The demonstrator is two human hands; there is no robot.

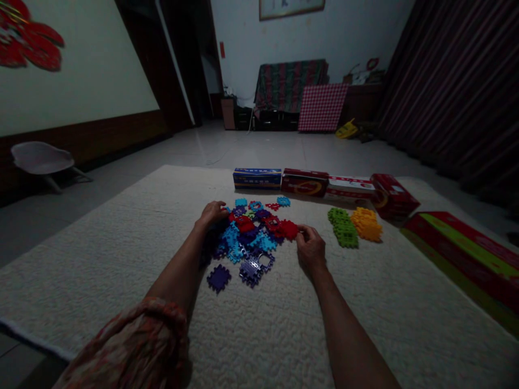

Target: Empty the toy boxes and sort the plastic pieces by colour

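Observation:
A heap of interlocking plastic tiles with notched edges, in red, blue and purple, lies on the cream quilted mat (133, 237). My left hand (213, 214) is at the heap's left edge, its fingers reaching over the pieces; I see nothing held in it. At the right edge, the thumb and fingers of my right hand (311, 247) pinch a red tile (289, 229). Nearer to me are a dark purple tile (219, 278) lying apart and a few overlapping purple tiles (250, 269). Light blue tiles (232, 241) show within the heap.
Right of my right hand are green tiles (344, 228) and orange tiles (366, 224) in separate groups. Behind stand a blue box (257, 179), a dark red box (305, 182) and a white-and-red box (351, 187). A long red-and-green box (466, 254) borders the right side.

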